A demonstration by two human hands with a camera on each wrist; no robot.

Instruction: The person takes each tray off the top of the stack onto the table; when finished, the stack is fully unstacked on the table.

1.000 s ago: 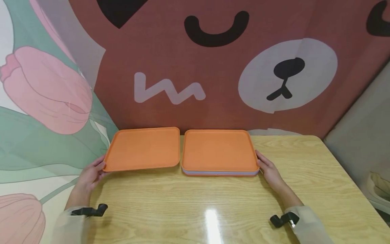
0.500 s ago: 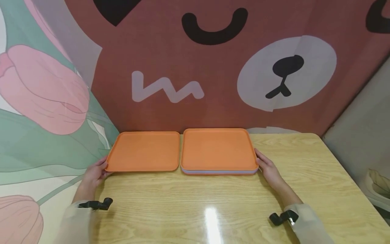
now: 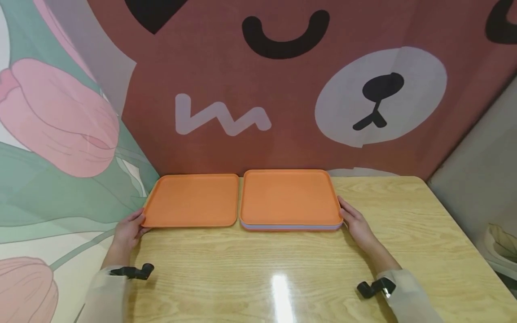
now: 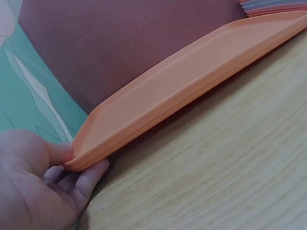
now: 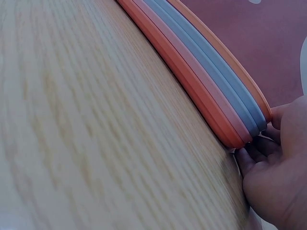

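At the left, an orange tray lies level at the back of the wooden table. My left hand pinches its near left corner, thumb on the rim and fingers underneath. A line runs along the tray's side in the left wrist view; whether it is two nested trays I cannot tell. Beside it, a narrow gap away, stands a stack of trays, orange on top with grey-blue, pink and red-orange edges below. My right hand holds the stack's right side, thumb at the top tray and fingers low by the table.
Behind the trays rises a brown wall covering with a bear face; a flowered one borders the left. The wooden table extends in front and to the right. A pale object sits beyond the right edge.
The left tray has come down from a slight tilt to lie level, and my left hand has shifted a little to the right with it. My right hand stays at the stack.
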